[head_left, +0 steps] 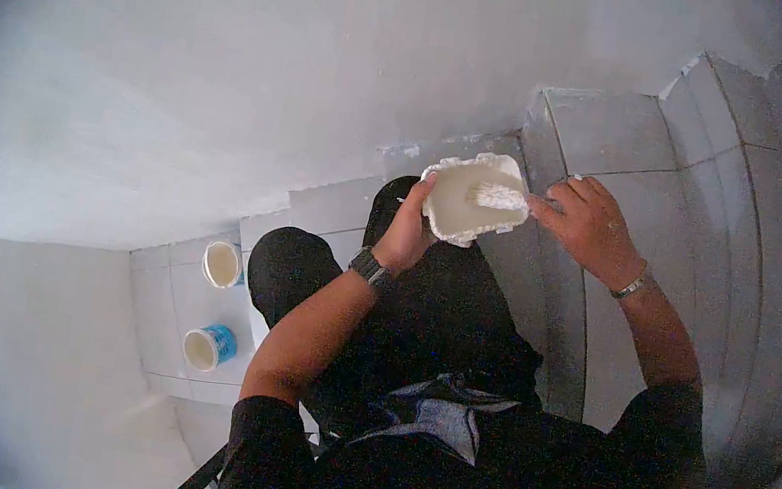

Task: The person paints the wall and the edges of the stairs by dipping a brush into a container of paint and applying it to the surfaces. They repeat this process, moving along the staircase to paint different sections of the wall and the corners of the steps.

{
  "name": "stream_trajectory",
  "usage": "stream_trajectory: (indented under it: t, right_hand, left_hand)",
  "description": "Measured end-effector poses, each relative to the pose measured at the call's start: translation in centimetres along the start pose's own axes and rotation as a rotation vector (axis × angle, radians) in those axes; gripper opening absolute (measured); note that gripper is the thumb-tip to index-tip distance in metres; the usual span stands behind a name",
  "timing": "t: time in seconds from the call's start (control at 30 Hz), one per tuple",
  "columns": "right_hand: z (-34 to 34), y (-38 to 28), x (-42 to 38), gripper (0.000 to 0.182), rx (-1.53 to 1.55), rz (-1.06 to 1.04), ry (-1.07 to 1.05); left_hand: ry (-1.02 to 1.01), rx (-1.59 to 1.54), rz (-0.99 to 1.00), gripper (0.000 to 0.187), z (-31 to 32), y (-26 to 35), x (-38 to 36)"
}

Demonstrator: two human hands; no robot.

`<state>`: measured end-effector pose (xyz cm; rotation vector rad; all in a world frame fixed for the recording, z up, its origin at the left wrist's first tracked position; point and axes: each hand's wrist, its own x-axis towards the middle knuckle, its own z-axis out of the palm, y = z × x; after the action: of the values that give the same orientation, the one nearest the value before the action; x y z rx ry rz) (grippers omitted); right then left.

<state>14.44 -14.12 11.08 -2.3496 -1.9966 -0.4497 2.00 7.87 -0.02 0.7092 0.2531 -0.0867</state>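
Plaster tray: left hand clasps its rim, held level; right hand pinches brush into it.

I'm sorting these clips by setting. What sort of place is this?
Probably a room being plastered or painted, seen from high up. The wall is freshly white above bare grey tiles, two open tubs sit on the floor, and the left hand holds a paste-caked tray.
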Motion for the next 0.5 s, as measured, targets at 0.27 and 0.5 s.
stream_trajectory:
  t: [0.27,0.5]
  right_hand:
    - [-1.0,0.2,0.3,0.022,0.089,0.048,-0.012]
    - [0.0,0.9,-2.0,0.021,0.867,0.665,0.000]
  left_hand:
    - [0.007,0.010,-0.005,0.056,0.0,0.0,-0.2]
    - [-0.009,0.003,0.000,0.056,-0.4,-0.3,0.0]
